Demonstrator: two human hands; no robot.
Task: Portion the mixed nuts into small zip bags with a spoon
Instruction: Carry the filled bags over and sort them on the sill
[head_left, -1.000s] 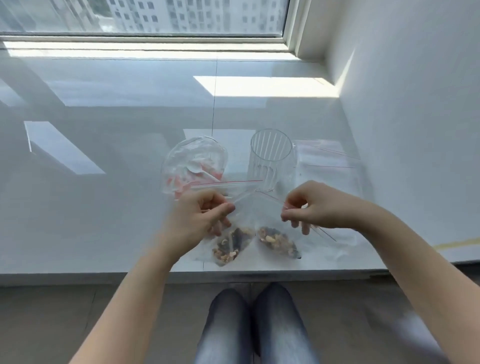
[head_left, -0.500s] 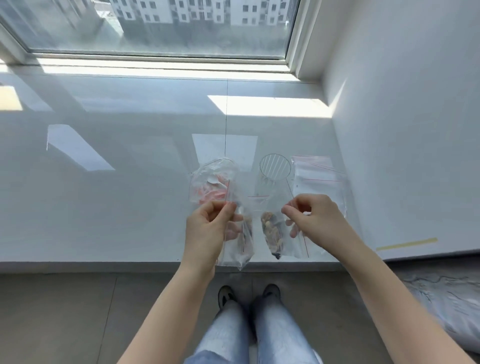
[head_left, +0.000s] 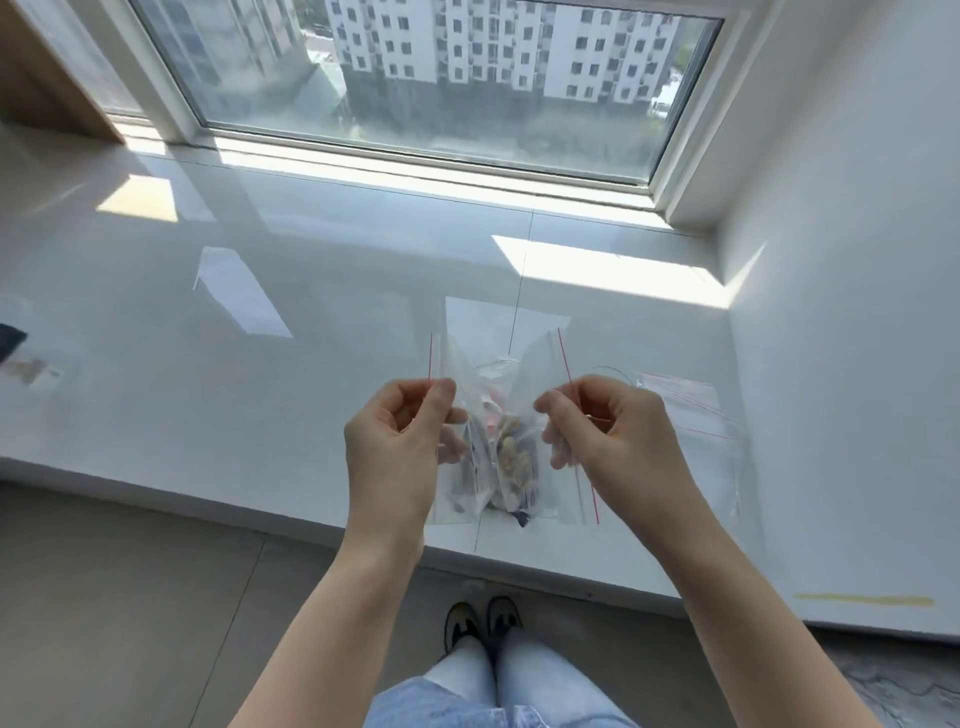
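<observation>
Holding a clear zip bag apiece, both hands hang in the air above the front edge of the white worktop (head_left: 260, 415) — a glossy sill under a window (head_left: 441, 78). The left hand (head_left: 402, 447) pinches its zip bag (head_left: 462, 467) between thumb and curled forefinger, close to the bag's red seal line, which stands nearly upright. The right hand (head_left: 602, 431) pinches the second zip bag (head_left: 540, 410) the same way, its red line slanting down past the fingers. The two bags hang side by side, close enough to overlap, and mixed nuts (head_left: 511, 457) show pale and dark through the plastic low down between the hands; which bag holds which cluster I cannot tell. Just right of the right hand a stack of spare zip bags (head_left: 696, 410) lies flat on the worktop, red strips showing. Behind the held bags something pinkish is blurred by the plastic. Below — jeans and shoes on the grey floor (head_left: 130, 597).
</observation>
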